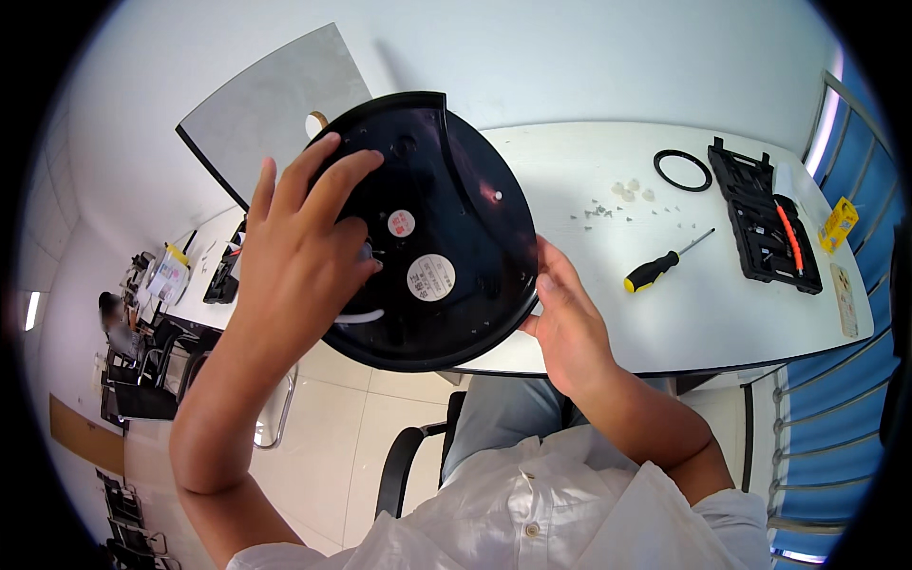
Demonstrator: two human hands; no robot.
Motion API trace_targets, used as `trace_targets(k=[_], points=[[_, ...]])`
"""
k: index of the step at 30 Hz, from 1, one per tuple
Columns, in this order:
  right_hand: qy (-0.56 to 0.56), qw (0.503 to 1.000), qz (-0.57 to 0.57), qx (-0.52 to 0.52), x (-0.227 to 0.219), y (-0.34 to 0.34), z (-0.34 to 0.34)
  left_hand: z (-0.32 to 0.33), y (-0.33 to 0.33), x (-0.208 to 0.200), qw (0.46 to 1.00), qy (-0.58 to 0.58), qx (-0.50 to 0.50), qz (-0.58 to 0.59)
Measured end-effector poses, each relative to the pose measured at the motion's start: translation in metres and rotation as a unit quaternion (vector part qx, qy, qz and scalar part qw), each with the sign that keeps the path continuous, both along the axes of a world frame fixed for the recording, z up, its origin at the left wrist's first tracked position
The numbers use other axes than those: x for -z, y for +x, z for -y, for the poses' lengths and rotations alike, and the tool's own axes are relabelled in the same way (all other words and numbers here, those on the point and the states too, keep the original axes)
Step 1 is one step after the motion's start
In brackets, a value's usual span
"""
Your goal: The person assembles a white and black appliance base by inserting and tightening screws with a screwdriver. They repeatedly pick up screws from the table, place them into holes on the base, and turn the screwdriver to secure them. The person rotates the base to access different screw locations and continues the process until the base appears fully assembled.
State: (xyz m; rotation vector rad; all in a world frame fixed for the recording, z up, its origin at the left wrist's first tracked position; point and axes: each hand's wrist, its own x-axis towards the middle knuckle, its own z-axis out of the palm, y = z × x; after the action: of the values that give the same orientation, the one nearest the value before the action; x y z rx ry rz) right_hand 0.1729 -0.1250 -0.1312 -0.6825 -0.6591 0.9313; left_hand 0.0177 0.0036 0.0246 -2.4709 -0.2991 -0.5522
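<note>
Head view: right hand point(578, 328) gripped the black disc point(456, 237) by its edge; left hand point(299, 247) overlay its face, grip indeterminable.

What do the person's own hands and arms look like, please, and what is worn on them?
The left hand and right hand are ungloved; no ring, watch or cable shows. The forearms are bare. The left sleeve and right sleeve are white, ending above the elbows.

Smooth, glossy blk disc point(451, 233), prob. plastic
</note>
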Motion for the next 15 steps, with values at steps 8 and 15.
trace_targets(k=[8,15], points=[[0.028,0.999,-0.005,-0.033,0.019,-0.008,0.003,-0.006,-0.004,0.018,0.997,-0.032,0.064,-0.016],[0.064,0.998,0.008,0.026,0.018,-0.011,-0.001,-0.01,-0.004,0.018,0.997,-0.039,0.066,-0.003]])
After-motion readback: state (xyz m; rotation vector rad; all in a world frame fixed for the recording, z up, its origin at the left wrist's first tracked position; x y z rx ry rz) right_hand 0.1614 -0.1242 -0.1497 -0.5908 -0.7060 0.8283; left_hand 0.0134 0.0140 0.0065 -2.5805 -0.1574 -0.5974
